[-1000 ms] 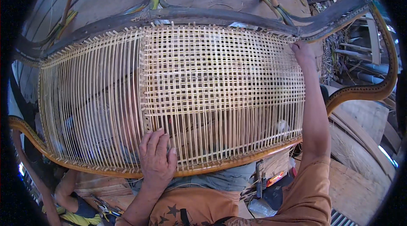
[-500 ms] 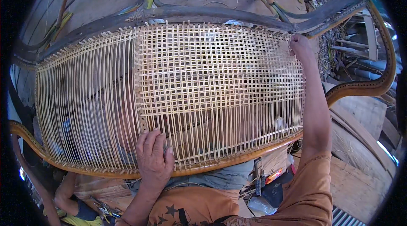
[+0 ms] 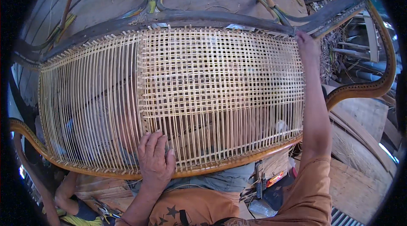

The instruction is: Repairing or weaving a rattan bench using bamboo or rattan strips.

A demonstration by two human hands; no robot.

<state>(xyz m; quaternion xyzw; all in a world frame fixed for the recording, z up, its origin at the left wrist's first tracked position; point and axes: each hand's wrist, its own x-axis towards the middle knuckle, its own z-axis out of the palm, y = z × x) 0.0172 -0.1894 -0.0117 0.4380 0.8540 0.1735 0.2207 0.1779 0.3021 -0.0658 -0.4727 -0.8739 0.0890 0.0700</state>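
A rattan seat frame (image 3: 237, 166) lies across my lap, strung with pale cane strands. Right of the middle divider (image 3: 141, 73), crossing strands form an open square weave (image 3: 220, 71). Left of it, most of the cane strands (image 3: 93, 103) run one way only. My left hand (image 3: 156, 158) rests flat over the near rim beside the foot of the divider, fingers stretched out, gripping nothing. At the far right corner of the weave is my right hand (image 3: 308, 47), its fingers drawn together. What they pinch, if anything, is hidden.
A dark rattan pole (image 3: 203, 15) runs along the seat's far side, with upright branches joined to it. A curved arm (image 3: 360, 88) juts out at the right. Offcuts and boards lie beyond it. Another person's arm (image 3: 65, 194) and some pliers (image 3: 106, 211) show at lower left.
My right hand has shifted slightly right and away from me, past the edge of the weave. My left hand keeps its place on the near rim.
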